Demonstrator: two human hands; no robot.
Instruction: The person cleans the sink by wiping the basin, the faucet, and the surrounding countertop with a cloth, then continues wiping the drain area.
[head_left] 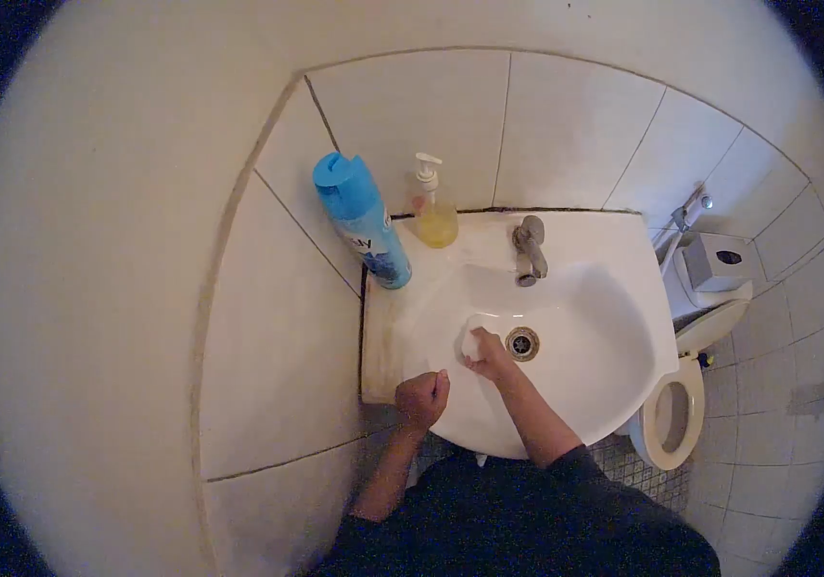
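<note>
My right hand point(489, 356) is inside the white sink basin point(604, 356), left of the drain point(523, 344). Its fingers are closed on a soft-looking white wad point(470, 342), whose material is hard to make out against the white ceramic; the wad is close over the basin's left slope. Near the sink's front left edge, my left hand point(421, 398) is curled into a fist with the thumb on top. Nothing shows sticking out of that fist, and its palm is hidden.
On the sink's back left corner stand a blue spray can point(364, 221) and a pump bottle point(437, 223) of yellow liquid. A metal faucet point(529, 250) is at the back. Tiled wall closes in on the left. To the right are a toilet point(673, 423) and a tissue box point(717, 262).
</note>
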